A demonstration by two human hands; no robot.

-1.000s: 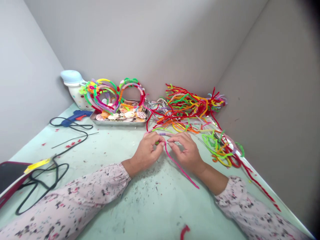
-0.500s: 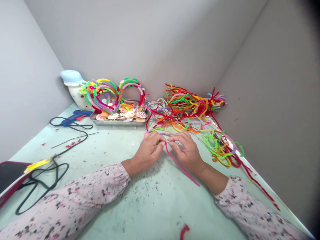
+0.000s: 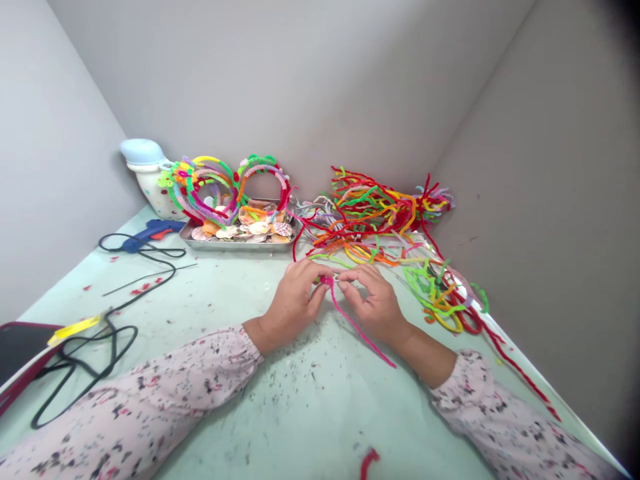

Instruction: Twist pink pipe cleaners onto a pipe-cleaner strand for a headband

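A bright pink pipe cleaner (image 3: pixel 361 333) trails from my fingertips down and right over the table. My left hand (image 3: pixel 299 297) pinches its upper end, where pink turns sit beside a small bit of green. Facing it, my right hand (image 3: pixel 376 300) has thumb and forefinger brought together just right of the pink turns. Something thin and greyish shows between the two sets of fingertips, too small to name. Behind the fingers, part of a pale band is mostly hidden by my hands.
A metal tray (image 3: pixel 240 247) holds shells and colourful pipe-cleaner headbands (image 3: pixel 205 193). Right of it lies a heap of pipe cleaners (image 3: pixel 375 207). On the left are a blue glue gun (image 3: pixel 150 233), its black cord (image 3: pixel 120 310) and a white jar (image 3: pixel 155 187). A red scrap (image 3: pixel 369 460) lies in front.
The pink pipe cleaner's upper end now shows as turns at my left fingertips. Its loose tail has shifted slightly left and up. My right fingertips have closed together.
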